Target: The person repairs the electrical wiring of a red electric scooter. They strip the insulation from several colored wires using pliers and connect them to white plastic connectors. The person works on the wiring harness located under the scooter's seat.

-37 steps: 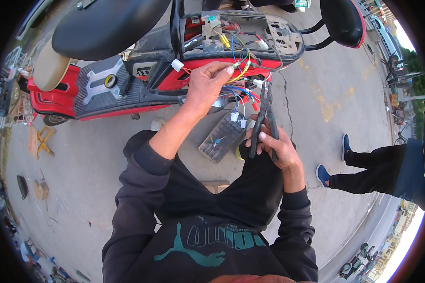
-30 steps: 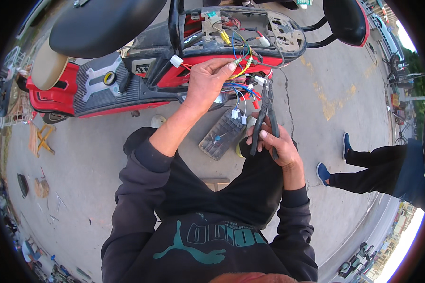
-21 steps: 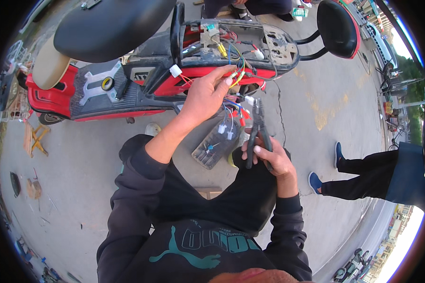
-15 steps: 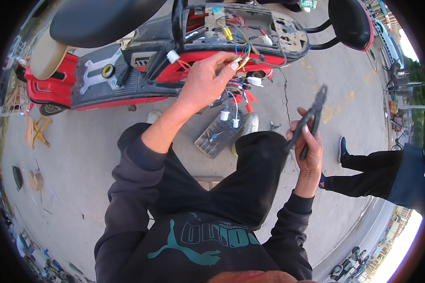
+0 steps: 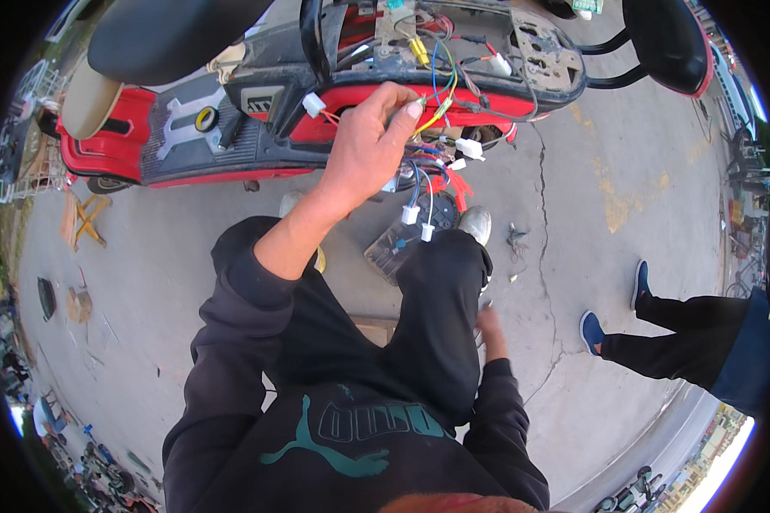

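My left hand [image 5: 364,154] is closed at the side of a red electric scooter [image 5: 304,128], thumb and forefinger pinching the end of a thin wire [image 5: 423,100]. Beside its fingertips runs a yellow-green wire [image 5: 441,111] coming from the open body. Below hang a white connector [image 5: 411,214] on blue wires and another white connector [image 5: 428,232]. My right hand [image 5: 491,332] is low by my right knee, blurred and partly hidden behind the leg. What it holds, if anything, does not show, and no pliers can be made out.
A black plastic cover [image 5: 389,248] lies on the ground between my feet. On the scooter's footboard rests a tape roll [image 5: 205,119]. A person in blue shoes [image 5: 591,332] stands at the right. A small wooden stool [image 5: 84,219] is at the left.
My right hand, which was holding pliers out to the right, has dropped down beside my knee, and the pliers are out of sight. My left hand keeps its pinch at the wires.
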### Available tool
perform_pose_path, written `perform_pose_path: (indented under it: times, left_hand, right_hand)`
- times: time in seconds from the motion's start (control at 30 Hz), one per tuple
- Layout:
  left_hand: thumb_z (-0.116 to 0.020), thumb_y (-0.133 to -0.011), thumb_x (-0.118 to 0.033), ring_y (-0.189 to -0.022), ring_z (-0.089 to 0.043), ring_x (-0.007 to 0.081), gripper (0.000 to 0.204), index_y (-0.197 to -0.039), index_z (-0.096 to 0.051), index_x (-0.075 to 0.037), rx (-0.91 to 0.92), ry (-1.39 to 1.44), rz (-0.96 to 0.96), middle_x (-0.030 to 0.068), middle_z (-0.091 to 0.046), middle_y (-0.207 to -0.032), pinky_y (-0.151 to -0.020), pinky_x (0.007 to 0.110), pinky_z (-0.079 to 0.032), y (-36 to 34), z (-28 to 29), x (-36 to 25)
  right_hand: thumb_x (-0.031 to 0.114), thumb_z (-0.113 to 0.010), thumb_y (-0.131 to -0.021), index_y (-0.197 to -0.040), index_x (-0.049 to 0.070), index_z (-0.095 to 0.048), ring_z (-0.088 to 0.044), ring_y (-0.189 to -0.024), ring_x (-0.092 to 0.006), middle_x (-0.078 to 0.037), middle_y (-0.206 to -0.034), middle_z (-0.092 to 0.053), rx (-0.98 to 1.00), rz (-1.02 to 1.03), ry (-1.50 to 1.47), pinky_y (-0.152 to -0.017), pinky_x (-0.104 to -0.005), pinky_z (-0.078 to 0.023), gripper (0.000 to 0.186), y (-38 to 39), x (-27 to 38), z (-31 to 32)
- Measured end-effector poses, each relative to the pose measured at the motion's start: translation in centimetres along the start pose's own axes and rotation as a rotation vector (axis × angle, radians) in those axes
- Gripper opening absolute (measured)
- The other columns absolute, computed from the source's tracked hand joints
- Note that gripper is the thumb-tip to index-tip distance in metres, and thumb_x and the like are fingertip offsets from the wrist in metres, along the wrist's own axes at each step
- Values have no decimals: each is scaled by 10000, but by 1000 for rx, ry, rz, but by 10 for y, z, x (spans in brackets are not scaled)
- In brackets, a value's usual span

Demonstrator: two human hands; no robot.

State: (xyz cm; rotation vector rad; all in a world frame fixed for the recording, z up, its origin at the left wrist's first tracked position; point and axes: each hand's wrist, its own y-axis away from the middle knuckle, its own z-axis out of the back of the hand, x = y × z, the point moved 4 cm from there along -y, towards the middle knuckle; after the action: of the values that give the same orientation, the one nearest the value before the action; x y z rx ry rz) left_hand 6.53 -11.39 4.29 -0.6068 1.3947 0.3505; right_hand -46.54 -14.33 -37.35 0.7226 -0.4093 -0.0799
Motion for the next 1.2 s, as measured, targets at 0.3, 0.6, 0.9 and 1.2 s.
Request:
perform_pose_path:
  times: [0.3,0.6,0.9,1.2]
  left_hand:
    - [-530,-1036,-214,-708,-633,380,268,-1005,-589,45,-62,-241,-74,215,-631,-768,-670,444,-463,6,6,-16]
    - [-495,-1076,-238,-757,-605,400,274,-1082,-561,28,14,-241,-131,229,-617,-839,-679,419,-468,5,16,-19]
    - [-557,-1085,-271,-738,-486,115,304,-1031,-599,24,23,-295,-118,84,-586,-789,-691,297,-460,-2,19,-19]
    - [-586,-1078,-250,-731,-465,46,287,-1052,-650,29,9,-200,17,-16,-589,-797,-629,252,-410,-4,23,-16]
  right_hand:
    - [11,-617,-943,-1316,33,-642,-678,-1127,-307,-165,-1177,-714,-465,1632,-115,-910,-373,-542,374,295,528,257]
    - [56,-712,-862,-1035,15,-709,-639,-1044,-348,-140,-1054,-702,-241,1685,229,-902,-425,-519,178,242,589,219]
    - [20,-746,-859,-1011,18,-734,-705,-995,-295,-133,-1031,-730,-242,1641,72,-857,-371,-563,153,226,588,223]
    - [-7,-715,-905,-1077,28,-739,-719,-966,-209,-118,-1115,-734,-206,1599,-16,-843,-324,-571,178,212,584,224]
